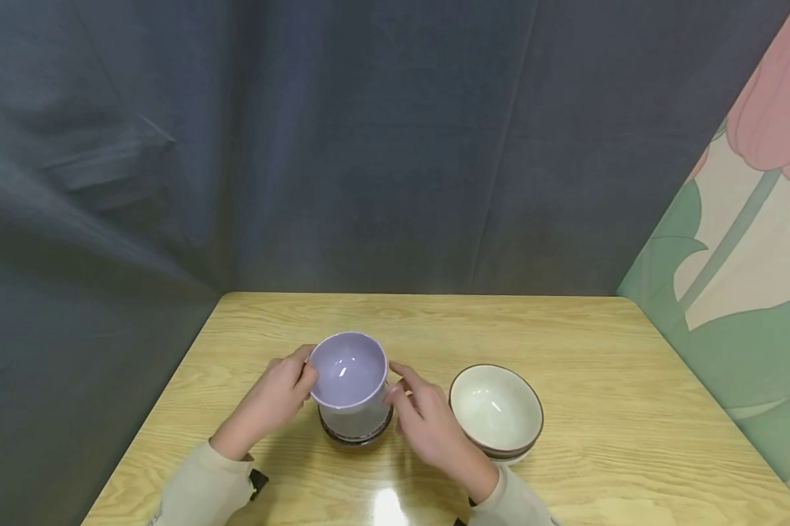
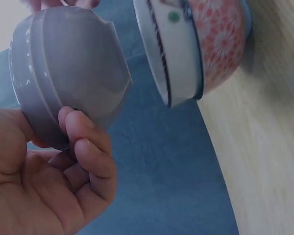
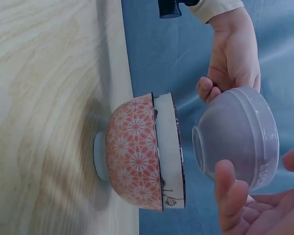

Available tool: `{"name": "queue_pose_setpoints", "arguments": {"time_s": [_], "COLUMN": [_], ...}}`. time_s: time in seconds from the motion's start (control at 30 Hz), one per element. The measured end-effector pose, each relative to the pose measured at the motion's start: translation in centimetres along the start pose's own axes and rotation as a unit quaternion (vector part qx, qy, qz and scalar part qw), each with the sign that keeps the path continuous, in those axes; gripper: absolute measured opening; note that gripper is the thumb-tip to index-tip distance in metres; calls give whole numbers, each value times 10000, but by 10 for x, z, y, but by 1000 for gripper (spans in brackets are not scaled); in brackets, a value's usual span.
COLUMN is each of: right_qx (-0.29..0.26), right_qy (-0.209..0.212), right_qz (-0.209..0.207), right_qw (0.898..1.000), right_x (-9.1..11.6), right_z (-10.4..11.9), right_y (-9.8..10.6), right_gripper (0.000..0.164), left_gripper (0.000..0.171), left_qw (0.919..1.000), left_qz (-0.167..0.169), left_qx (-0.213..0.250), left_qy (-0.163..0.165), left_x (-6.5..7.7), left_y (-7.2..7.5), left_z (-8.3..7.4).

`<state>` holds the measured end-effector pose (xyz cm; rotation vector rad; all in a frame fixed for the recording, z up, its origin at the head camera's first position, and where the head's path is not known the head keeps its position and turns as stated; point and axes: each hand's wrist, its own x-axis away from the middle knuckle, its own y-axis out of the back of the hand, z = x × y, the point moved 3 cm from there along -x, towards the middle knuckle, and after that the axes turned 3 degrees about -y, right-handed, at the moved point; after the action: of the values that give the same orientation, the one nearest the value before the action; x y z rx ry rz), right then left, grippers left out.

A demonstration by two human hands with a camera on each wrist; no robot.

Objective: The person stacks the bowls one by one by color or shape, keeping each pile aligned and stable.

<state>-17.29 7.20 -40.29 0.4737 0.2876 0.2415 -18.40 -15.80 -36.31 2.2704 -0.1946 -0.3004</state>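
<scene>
A glossy lavender bowl (image 1: 347,369) is held up in the air, and its greyish outside (image 3: 235,132) shows in the right wrist view. My left hand (image 1: 273,398) grips its left side, thumb at the rim and fingers curled beneath. On the other side, my right hand (image 1: 431,427) has its fingers spread beside the bowl; in the right wrist view its thumb stands just off the rim, and contact is unclear. Below sits a red flower-patterned bowl (image 3: 132,152) on the table, with a white dark-rimmed bowl (image 3: 169,147) nested in it. A gap separates them from the lavender bowl.
Right of my right hand stands a cream bowl (image 1: 496,405) with a brown rim, stacked on something pale underneath. Everything rests on a wooden table (image 1: 599,387). A dark curtain (image 1: 382,146) hangs behind and to the left; a flower-print panel (image 1: 750,292) borders the right side.
</scene>
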Motion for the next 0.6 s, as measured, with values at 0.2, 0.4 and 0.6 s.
{"name": "queue_pose_setpoints", "arguments": {"time_s": [0.2,0.4,0.6], "right_qx": [60,207,230], "right_qy": [-10,-139,-266], "right_qz": [-25,-154,-177], "right_qw": [10000,9996,9992], "right_x": [-1,-2,-3], "right_z": [-1,-2,-5], "right_y": [-2,-3,-2], "right_gripper": [46,43,40], "left_gripper": [37,35,33], "left_qw": [10000,9999,9989], "left_qz": [19,-37,-228], "left_qx": [20,-127,-376], "left_qy": [61,-6,-132], "left_x": [4,6,5], "left_y": [-9,-16,-22], "left_z": [0,0,-1]}}
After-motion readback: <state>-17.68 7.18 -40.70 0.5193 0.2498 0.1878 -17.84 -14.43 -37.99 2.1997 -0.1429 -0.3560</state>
